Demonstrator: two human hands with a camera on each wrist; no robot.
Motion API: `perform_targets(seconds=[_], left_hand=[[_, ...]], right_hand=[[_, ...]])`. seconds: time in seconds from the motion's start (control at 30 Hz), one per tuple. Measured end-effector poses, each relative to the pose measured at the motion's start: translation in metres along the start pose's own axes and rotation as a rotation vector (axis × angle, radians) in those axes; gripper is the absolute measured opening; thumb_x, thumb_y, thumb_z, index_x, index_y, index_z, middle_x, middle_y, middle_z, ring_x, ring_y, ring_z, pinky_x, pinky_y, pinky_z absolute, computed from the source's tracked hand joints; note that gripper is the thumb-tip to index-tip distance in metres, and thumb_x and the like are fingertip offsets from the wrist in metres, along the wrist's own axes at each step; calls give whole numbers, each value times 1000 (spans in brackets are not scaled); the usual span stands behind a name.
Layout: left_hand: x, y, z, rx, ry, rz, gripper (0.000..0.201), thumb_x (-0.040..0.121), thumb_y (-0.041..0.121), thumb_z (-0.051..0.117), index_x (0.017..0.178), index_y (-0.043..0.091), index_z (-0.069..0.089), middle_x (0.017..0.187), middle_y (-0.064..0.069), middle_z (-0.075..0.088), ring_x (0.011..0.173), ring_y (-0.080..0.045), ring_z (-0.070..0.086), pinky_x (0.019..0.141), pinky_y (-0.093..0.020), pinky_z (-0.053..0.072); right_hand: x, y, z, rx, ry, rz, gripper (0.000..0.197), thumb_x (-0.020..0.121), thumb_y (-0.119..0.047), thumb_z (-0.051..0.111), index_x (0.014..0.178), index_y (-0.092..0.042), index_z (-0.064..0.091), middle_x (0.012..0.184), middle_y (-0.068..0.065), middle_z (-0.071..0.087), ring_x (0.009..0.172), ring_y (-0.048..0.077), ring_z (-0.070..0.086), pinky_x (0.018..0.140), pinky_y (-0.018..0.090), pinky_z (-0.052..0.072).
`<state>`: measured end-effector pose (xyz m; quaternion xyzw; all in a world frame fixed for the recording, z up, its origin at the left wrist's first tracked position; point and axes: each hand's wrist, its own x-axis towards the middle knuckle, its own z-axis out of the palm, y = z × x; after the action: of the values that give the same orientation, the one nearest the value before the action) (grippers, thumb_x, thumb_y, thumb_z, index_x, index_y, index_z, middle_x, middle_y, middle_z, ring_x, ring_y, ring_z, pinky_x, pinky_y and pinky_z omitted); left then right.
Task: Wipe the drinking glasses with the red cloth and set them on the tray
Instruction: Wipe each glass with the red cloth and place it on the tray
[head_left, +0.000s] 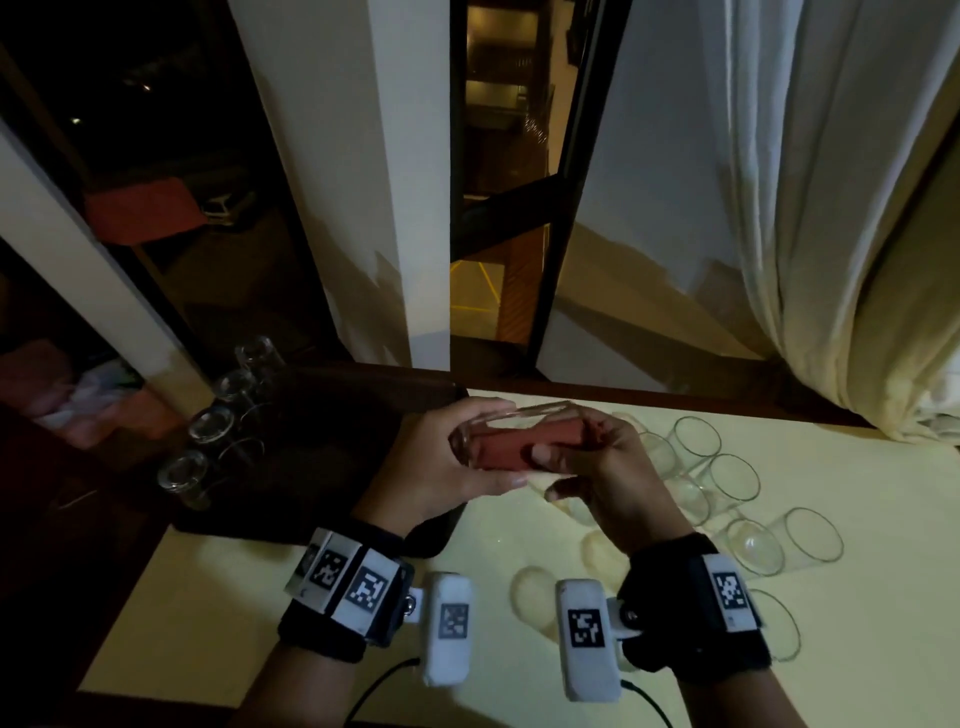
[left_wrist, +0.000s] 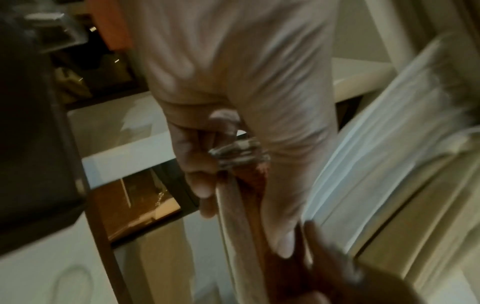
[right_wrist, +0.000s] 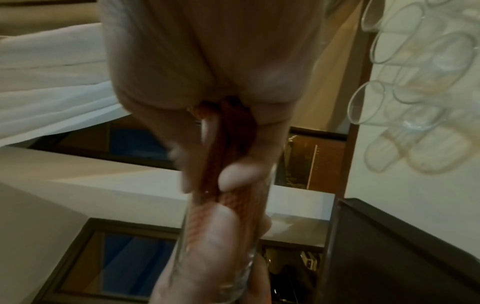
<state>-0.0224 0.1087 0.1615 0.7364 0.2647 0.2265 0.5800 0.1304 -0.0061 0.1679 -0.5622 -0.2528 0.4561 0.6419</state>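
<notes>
Both hands grip a drinking glass (head_left: 511, 439) stuffed with red cloth (head_left: 524, 447).

Left hand (head_left: 441, 467) curls round its base; right hand (head_left: 597, 467) apparently pinches cloth at the rim, above the table (head_left: 208, 623).

light: dim, warm indoor | dark left side | wrist views motion-blurred | head view edges bowed by wide-angle

Pale yellow table (head_left: 218, 597) under dark tray (head_left: 337, 457) (left), glasses (head_left: 737, 483)

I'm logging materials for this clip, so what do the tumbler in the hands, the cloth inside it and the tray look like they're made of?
Tumbler: clear glass, see-through with a bright rim.
Cloth: red woven fabric with visible ribbed texture.
Tray: dark, matte; plastic or wood, cannot tell.
</notes>
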Motion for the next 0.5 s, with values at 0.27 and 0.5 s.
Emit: perform_targets(seconds=[0.27,0.5], left_hand=[[-6,-11,-20,222,-30,70,69,64,15,95,125,29,68,103,23,66,94,16,63,77,-4,48],[-7,-33,-86,357,-115,-109,61,67,25,92,117,44,63,96,18,71,91,9,66,77,-9,52]], right_hand=[[0,10,8,18,90,84,24,64,-6,78,85,-5,67,72,8,67,59,17,59,45,25,40],[8,32,13,-58,300,127,33,66,-4,80,95,-5,65,78,7,69,71,23,67,56,29,47]])
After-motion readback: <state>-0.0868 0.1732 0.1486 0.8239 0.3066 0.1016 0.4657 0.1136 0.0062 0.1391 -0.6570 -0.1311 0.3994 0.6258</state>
